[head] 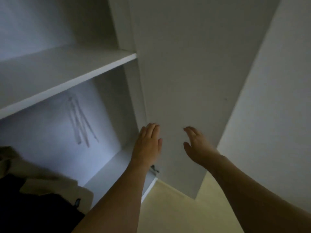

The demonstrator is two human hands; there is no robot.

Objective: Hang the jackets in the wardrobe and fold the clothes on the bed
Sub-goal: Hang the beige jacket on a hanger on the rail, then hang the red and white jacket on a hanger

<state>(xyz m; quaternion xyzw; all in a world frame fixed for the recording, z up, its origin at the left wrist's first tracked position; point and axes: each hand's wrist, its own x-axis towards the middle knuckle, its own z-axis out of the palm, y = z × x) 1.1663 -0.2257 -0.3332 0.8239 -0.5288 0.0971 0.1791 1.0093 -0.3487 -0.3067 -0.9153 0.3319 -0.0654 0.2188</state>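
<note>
A white wardrobe stands open in front of me, with its shelf point(67, 73) high on the left and its door point(185, 73) swung out to the right. My left hand point(149, 143) lies flat with straight fingers at the door's hinged edge. My right hand point(196, 145) is spread open close to the door's inner face; whether it touches is unclear. A beige jacket point(50, 180) and a black jacket point(33, 212) hang at the lower left inside the wardrobe. Both hands hold nothing.
A metal hinge point(155, 169) shows below my left wrist. Grey scuff marks point(80, 121) streak the wardrobe's back panel. A white wall point(277, 98) rises right of the door, and pale yellow floor point(176, 212) lies below.
</note>
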